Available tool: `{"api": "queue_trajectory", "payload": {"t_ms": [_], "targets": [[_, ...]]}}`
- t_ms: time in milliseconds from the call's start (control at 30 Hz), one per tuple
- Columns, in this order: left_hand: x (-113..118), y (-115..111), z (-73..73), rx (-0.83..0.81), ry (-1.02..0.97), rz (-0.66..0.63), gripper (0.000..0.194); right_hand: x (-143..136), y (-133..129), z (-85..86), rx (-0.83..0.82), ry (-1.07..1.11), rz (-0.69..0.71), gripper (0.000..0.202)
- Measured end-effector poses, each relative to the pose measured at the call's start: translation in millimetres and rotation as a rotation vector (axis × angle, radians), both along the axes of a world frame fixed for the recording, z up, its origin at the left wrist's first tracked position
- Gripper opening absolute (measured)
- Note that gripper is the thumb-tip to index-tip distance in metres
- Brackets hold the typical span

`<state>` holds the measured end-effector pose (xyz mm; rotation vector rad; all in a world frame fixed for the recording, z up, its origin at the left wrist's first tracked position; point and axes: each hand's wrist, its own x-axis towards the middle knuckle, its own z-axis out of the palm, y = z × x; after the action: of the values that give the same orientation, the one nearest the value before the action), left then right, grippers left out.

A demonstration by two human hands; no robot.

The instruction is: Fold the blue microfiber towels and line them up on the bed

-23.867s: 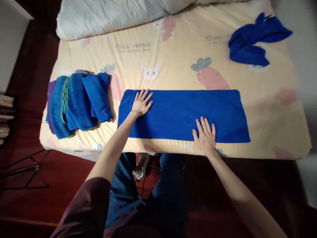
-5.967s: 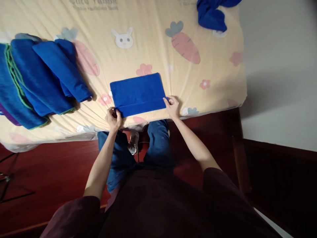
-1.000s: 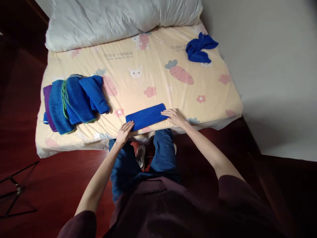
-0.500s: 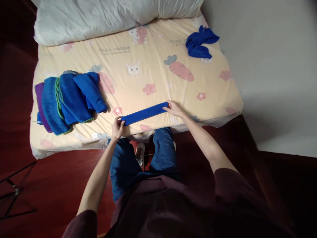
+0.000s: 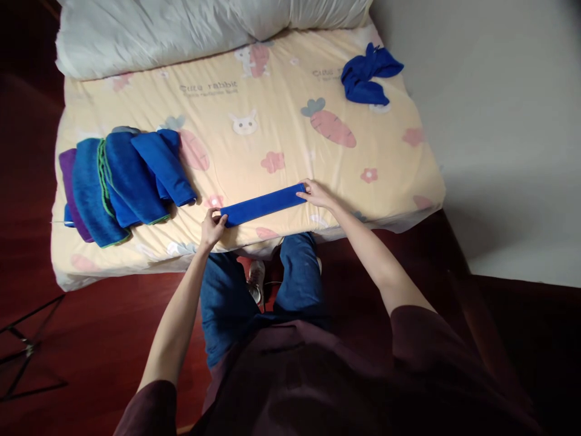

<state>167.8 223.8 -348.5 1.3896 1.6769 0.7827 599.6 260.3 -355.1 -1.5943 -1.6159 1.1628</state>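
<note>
The blue towel [image 5: 263, 205], which half a second before had been a slim strip held at both ends, lay much as it did then, a narrow folded band near the front edge of the bed [image 5: 390, 175], slanting a little up toward the right; a second before that it had been a wider fold with both palms laid flat on it, and six seconds before, a broad rectangle. The left hand [image 5: 211, 226] had its fingers curled and pinched on the towel's left end, while the right hand [image 5: 316, 193] rested at the right end with fingers close together, their tips on the cloth; whether they gripped it or only pressed on it could not be told. The towel ran straight between the two hands. On the sheet, printed words read "Cute rabbit" [image 5: 207, 88], with a smaller line beneath too blurred to read, and part of the same print showed farther right. A stack of folded towels [image 5: 122, 181] in blue, with a purple one at its left, lay well to the left, a crumpled blue cloth [image 5: 367, 75] at the far right corner, and a pale quilt [image 5: 190, 27] along the head of the bed.
</note>
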Motion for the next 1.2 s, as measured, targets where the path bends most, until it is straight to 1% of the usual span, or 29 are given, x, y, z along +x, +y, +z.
{"api": "queue_trajectory", "payload": {"t_ms": [167, 233, 300, 367, 400, 467, 533, 567, 600, 633, 700, 767, 800, 867, 900, 933, 967, 1000, 1033, 1067, 1100, 1133, 1167, 1200], "targets": [[0, 0, -2.4, 0.010, 0.002, 0.014, 0.037, 1, 5, -5.8, -0.009, 0.008, 0.008, 0.051], [0, -3, -4.2, 0.034, -0.012, 0.022, 0.039, 2, 4, -4.2, -0.002, -0.003, 0.020, 0.050], [4, -8, -3.4, 0.127, 0.034, 0.030, 0.040, 0, 0, 2.5, 0.074, -0.109, 0.005, 0.051], [15, -13, 1.4, 0.296, 0.164, 0.010, 0.041, -12, -7, 13.7, 0.221, -0.288, -0.015, 0.051], [23, -15, 5.0, 0.383, 0.239, -0.027, 0.043, -22, -11, 20.2, 0.300, -0.372, -0.006, 0.051], [43, -18, 12.4, 0.496, 0.348, -0.178, 0.048, -51, -20, 31.4, 0.419, -0.485, 0.081, 0.053], [64, -19, 15.9, 0.511, 0.388, -0.384, 0.056, -83, -29, 36.8, 0.469, -0.532, 0.238, 0.058], [73, -18, 15.2, 0.497, 0.395, -0.473, 0.059, -97, -32, 36.5, 0.474, -0.546, 0.322, 0.061], [78, -16, 12.8, 0.477, 0.400, -0.535, 0.062, -107, -36, 34.2, 0.471, -0.558, 0.392, 0.063], [81, -13, 9.2, 0.458, 0.405, -0.569, 0.064, -114, -39, 30.5, 0.463, -0.571, 0.445, 0.064], [75, -6, 0.8, 0.431, 0.413, -0.579, 0.068, -112, -43, 21.0, 0.448, -0.597, 0.482, 0.064], [60, -2, -4.0, 0.419, 0.409, -0.563, 0.072, -96, -45, 13.8, 0.441, -0.616, 0.452, 0.063], [52, -2, -3.7, 0.412, 0.400, -0.548, 0.073, -85, -45, 12.5, 0.436, -0.619, 0.433, 0.063], [37, -11, 3.2, 0.388, 0.355, -0.472, 0.075, -63, -41, 16.0, 0.403, -0.614, 0.408, 0.061], [33, -20, 9.2, 0.367, 0.309, -0.389, 0.074, -54, -37, 20.8, 0.379, -0.611, 0.403, 0.059], [32, -32, 16.3, 0.332, 0.238, -0.270, 0.072, -46, -31, 27.0, 0.356, -0.610, 0.396, 0.056], [34, -47, 24.0, 0.277, 0.135, -0.120, 0.068, -39, -23, 34.3, 0.337, -0.610, 0.387, 0.054], [40, -62, 31.6, 0.190, -0.004, 0.046, 0.062, -34, -14, 42.1, 0.318, -0.610, 0.380, 0.053], [49, -77, 38.8, 0.060, -0.188, 0.211, 0.053, -31, -3, 49.8, 0.291, -0.610, 0.384, 0.054], [61, -89, 45.1, -0.117, -0.407, 0.353, 0.041, -29, 9, 57.0, 0.252, -0.615, 0.404, 0.057], [74, -97, 50.5, -0.325, -0.636, 0.442, 0.029, -29, 21, 63.3, 0.195, -0.625, 0.443, 0.064], [88, -100, 54.8, -0.511, -0.839, 0.494, 0.021, -31, 33, 68.4, 0.124, -0.645, 0.503, 0.072], [102, -98, 58.2, -0.604, -0.983, 0.558, 0.016, -34, 44, 72.4, 0.051, -0.677, 0.570, 0.079], [114, -93, 60.8, -0.640, -1.081, 0.620, 0.013, -39, 52, 75.2, -0.012, -0.719, 0.635, 0.083]]}}
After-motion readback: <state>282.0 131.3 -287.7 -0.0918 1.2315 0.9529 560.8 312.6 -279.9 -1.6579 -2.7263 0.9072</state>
